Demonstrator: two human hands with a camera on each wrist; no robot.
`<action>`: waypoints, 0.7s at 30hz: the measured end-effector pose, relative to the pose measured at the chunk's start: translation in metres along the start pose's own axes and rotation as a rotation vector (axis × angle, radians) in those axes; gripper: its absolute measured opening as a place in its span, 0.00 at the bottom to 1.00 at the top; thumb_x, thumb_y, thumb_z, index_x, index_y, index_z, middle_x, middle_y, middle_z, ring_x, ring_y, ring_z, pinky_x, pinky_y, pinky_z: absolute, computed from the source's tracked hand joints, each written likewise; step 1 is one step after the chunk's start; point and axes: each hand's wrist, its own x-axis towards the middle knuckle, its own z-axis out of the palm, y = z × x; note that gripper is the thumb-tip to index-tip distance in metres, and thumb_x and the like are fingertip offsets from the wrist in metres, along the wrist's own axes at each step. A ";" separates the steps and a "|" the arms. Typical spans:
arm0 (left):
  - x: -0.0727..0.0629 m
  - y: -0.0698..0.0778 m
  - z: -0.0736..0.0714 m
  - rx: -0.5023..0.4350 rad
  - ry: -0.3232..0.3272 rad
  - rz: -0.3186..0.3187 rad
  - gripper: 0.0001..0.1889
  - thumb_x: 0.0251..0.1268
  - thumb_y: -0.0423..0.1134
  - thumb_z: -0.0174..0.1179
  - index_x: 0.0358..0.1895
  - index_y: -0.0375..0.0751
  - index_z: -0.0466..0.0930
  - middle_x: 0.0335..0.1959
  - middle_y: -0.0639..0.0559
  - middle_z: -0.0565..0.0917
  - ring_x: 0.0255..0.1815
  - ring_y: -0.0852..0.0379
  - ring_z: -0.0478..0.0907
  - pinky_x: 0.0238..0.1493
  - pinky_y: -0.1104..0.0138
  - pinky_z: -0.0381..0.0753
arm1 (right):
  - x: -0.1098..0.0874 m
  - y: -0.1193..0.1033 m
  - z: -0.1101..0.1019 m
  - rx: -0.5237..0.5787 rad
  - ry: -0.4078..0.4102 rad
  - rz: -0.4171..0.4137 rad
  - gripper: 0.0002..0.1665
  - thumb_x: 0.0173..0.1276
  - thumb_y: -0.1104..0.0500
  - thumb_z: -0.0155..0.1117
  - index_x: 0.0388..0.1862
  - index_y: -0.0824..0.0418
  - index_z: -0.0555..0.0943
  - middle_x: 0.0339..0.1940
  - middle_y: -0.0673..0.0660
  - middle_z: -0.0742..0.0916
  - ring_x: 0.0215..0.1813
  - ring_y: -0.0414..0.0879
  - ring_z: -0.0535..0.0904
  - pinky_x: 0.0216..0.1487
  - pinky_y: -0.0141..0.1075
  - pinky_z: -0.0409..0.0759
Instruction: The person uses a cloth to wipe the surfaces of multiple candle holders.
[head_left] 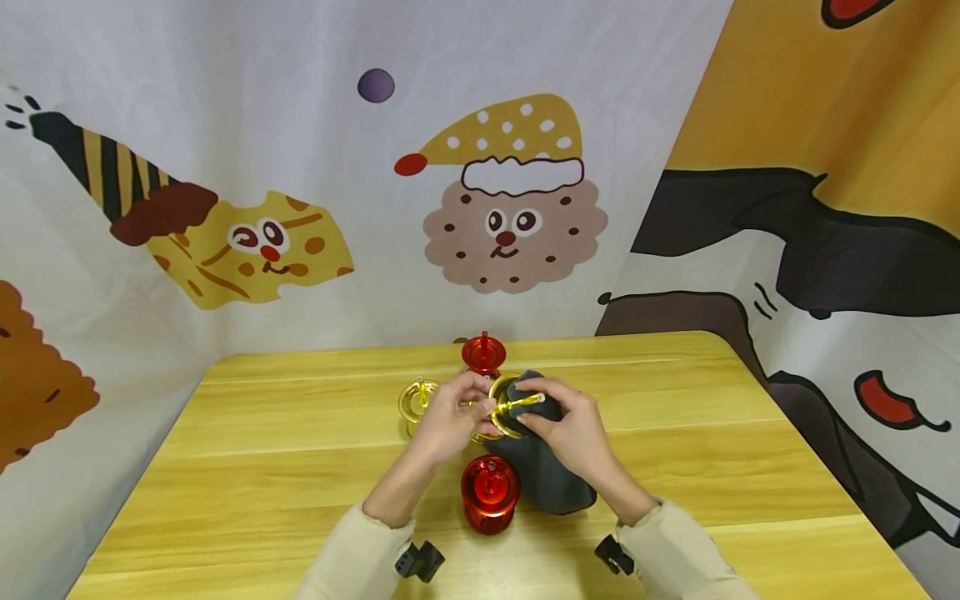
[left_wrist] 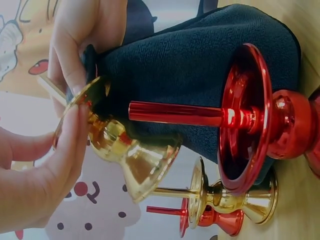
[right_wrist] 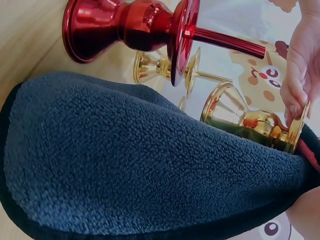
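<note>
Held tilted above the table is a gold candle holder (left_wrist: pixel 107 142) with a wide dish and a thin spike. My left hand (head_left: pixel 453 417) pinches the rim of its dish between thumb and fingers. A dark blue-grey plush cloth (right_wrist: pixel 115 160) is gripped in my right hand (head_left: pixel 573 421), its upper end pressed to the dish beside the spike. The cloth's lower part hangs down onto the table. Nearest my body, a red candle holder (head_left: pixel 491 492) stands upright between my forearms, touched by neither hand.
Another gold candle holder (head_left: pixel 412 404) stands left of my left hand. A second red candle holder (head_left: pixel 483 354) is at the back, near the far table edge. Behind the wooden table (head_left: pixel 262 483) hangs a printed cartoon curtain (head_left: pixel 300 100).
</note>
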 end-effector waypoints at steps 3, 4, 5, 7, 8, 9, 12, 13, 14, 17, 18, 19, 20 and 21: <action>0.001 0.000 0.000 -0.036 -0.005 -0.023 0.06 0.63 0.23 0.51 0.42 0.24 0.71 0.35 0.37 0.76 0.27 0.54 0.79 0.33 0.62 0.83 | 0.000 0.001 -0.002 0.075 -0.010 0.042 0.22 0.48 0.75 0.68 0.44 0.63 0.81 0.46 0.60 0.82 0.46 0.51 0.79 0.43 0.37 0.80; 0.001 0.000 0.000 -0.043 -0.003 -0.032 0.06 0.63 0.23 0.51 0.42 0.24 0.71 0.35 0.37 0.76 0.27 0.54 0.79 0.34 0.62 0.83 | 0.000 0.001 -0.003 0.097 -0.014 0.052 0.21 0.49 0.75 0.68 0.44 0.63 0.81 0.46 0.60 0.82 0.45 0.50 0.79 0.42 0.35 0.80; 0.002 0.000 0.000 -0.045 0.001 -0.040 0.07 0.63 0.23 0.52 0.42 0.24 0.71 0.35 0.37 0.76 0.27 0.54 0.79 0.34 0.62 0.83 | 0.001 0.002 -0.004 0.118 -0.018 0.060 0.21 0.50 0.75 0.68 0.44 0.63 0.81 0.46 0.60 0.82 0.44 0.49 0.79 0.42 0.34 0.80; 0.002 0.001 0.001 -0.049 0.013 -0.057 0.07 0.62 0.24 0.53 0.42 0.25 0.72 0.34 0.38 0.75 0.27 0.55 0.79 0.33 0.63 0.83 | 0.001 0.002 -0.006 0.151 -0.021 0.068 0.21 0.50 0.74 0.68 0.45 0.64 0.81 0.45 0.61 0.82 0.42 0.47 0.79 0.40 0.32 0.80; 0.003 0.001 0.001 -0.053 0.019 -0.068 0.07 0.62 0.24 0.53 0.42 0.25 0.71 0.34 0.39 0.75 0.26 0.55 0.79 0.33 0.63 0.83 | 0.002 0.003 -0.007 0.165 -0.022 0.070 0.20 0.50 0.74 0.67 0.45 0.65 0.81 0.45 0.61 0.82 0.41 0.46 0.79 0.39 0.31 0.80; 0.003 0.001 0.001 -0.056 0.027 -0.076 0.07 0.62 0.24 0.53 0.42 0.24 0.71 0.33 0.39 0.75 0.26 0.55 0.79 0.33 0.64 0.83 | 0.002 0.002 -0.009 0.180 -0.024 0.069 0.20 0.51 0.74 0.67 0.45 0.66 0.80 0.45 0.61 0.82 0.41 0.45 0.79 0.39 0.31 0.80; 0.004 0.000 0.002 -0.063 0.052 -0.094 0.08 0.62 0.24 0.54 0.42 0.23 0.71 0.30 0.41 0.74 0.24 0.56 0.79 0.32 0.64 0.83 | 0.004 0.000 -0.013 0.204 -0.027 0.063 0.20 0.51 0.74 0.67 0.46 0.67 0.80 0.44 0.62 0.82 0.41 0.42 0.79 0.40 0.30 0.79; 0.005 0.000 0.002 -0.066 0.058 -0.098 0.08 0.61 0.24 0.54 0.42 0.23 0.71 0.29 0.41 0.75 0.23 0.56 0.79 0.32 0.64 0.83 | 0.004 -0.001 -0.015 0.210 -0.029 0.062 0.20 0.51 0.74 0.67 0.46 0.67 0.80 0.44 0.62 0.82 0.41 0.42 0.79 0.41 0.30 0.79; 0.005 -0.001 0.002 -0.065 0.064 -0.104 0.08 0.61 0.24 0.54 0.42 0.22 0.71 0.28 0.41 0.75 0.23 0.56 0.79 0.32 0.63 0.83 | 0.005 -0.003 -0.017 0.208 -0.032 0.058 0.20 0.51 0.73 0.67 0.46 0.67 0.80 0.43 0.63 0.83 0.42 0.42 0.79 0.41 0.30 0.79; 0.005 -0.001 0.002 -0.050 0.078 -0.108 0.08 0.61 0.24 0.54 0.43 0.22 0.72 0.27 0.41 0.76 0.22 0.56 0.79 0.33 0.60 0.83 | 0.007 -0.008 -0.022 0.192 -0.034 0.055 0.20 0.51 0.74 0.67 0.45 0.68 0.80 0.42 0.63 0.83 0.41 0.41 0.79 0.42 0.30 0.78; 0.005 -0.002 0.002 -0.040 0.081 -0.107 0.09 0.62 0.24 0.54 0.43 0.23 0.72 0.27 0.41 0.77 0.22 0.56 0.80 0.34 0.58 0.83 | 0.008 -0.011 -0.024 0.188 -0.034 0.055 0.20 0.51 0.73 0.67 0.45 0.68 0.80 0.41 0.62 0.83 0.42 0.42 0.79 0.42 0.30 0.78; 0.005 -0.002 0.002 -0.027 0.083 -0.107 0.09 0.62 0.24 0.53 0.44 0.23 0.72 0.27 0.40 0.78 0.22 0.56 0.80 0.34 0.58 0.82 | 0.008 -0.013 -0.026 0.179 -0.033 0.056 0.19 0.51 0.73 0.67 0.45 0.68 0.80 0.41 0.62 0.83 0.41 0.42 0.79 0.43 0.30 0.78; 0.006 -0.002 0.002 -0.011 0.086 -0.105 0.09 0.63 0.25 0.53 0.45 0.23 0.72 0.27 0.40 0.78 0.22 0.54 0.80 0.34 0.57 0.82 | 0.009 -0.015 -0.029 0.173 -0.030 0.058 0.19 0.51 0.73 0.68 0.45 0.68 0.80 0.40 0.62 0.83 0.41 0.42 0.79 0.43 0.30 0.78; 0.006 -0.002 0.002 -0.003 0.085 -0.101 0.10 0.64 0.25 0.52 0.46 0.24 0.72 0.29 0.39 0.79 0.23 0.54 0.80 0.35 0.57 0.82 | 0.009 -0.017 -0.031 0.170 -0.027 0.059 0.19 0.51 0.73 0.68 0.45 0.67 0.80 0.40 0.61 0.84 0.41 0.42 0.79 0.43 0.30 0.78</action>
